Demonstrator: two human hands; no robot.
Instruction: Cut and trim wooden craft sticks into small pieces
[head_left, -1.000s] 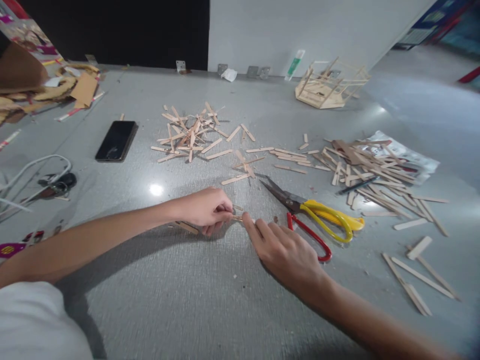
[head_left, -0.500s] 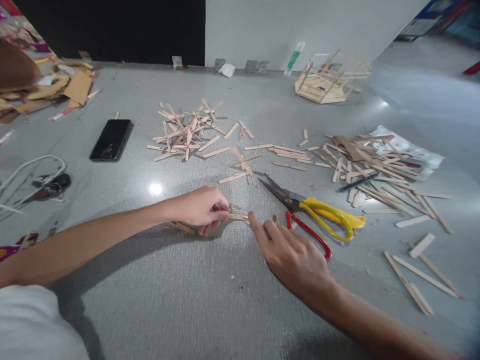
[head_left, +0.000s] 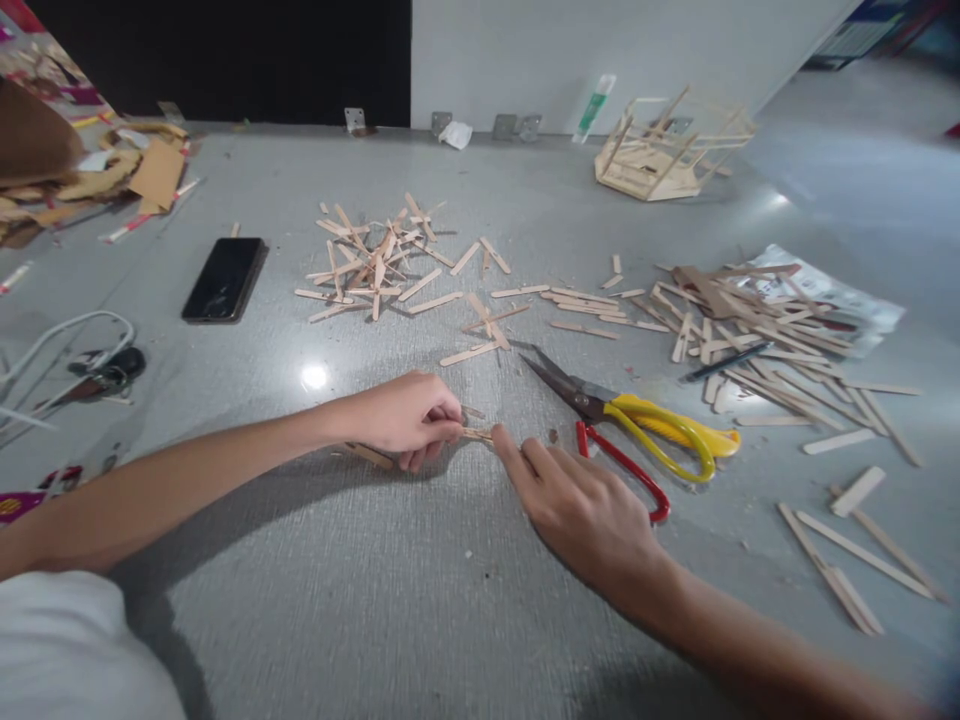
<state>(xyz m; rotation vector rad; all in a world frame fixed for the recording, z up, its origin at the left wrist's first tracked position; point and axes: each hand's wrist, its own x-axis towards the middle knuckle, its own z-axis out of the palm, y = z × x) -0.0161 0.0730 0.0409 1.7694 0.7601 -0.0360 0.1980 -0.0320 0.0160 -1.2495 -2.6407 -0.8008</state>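
Not much has moved on the big grey table (head_left: pixel 337 620) since one second ago, but the right hand (head_left: pixel 592 505) has slid a little away from the left hand (head_left: pixel 409 415), so more of the wooden craft stick (head_left: pixel 478 434) shows between them. Beside the right hand lie scissors (head_left: pixel 589 400) with red and yellow handles. Left thumb and finger pinch the stick, which runs long from left to right, its far end at the right pointing finger, though I cannot tell if the right thumb pinches too.
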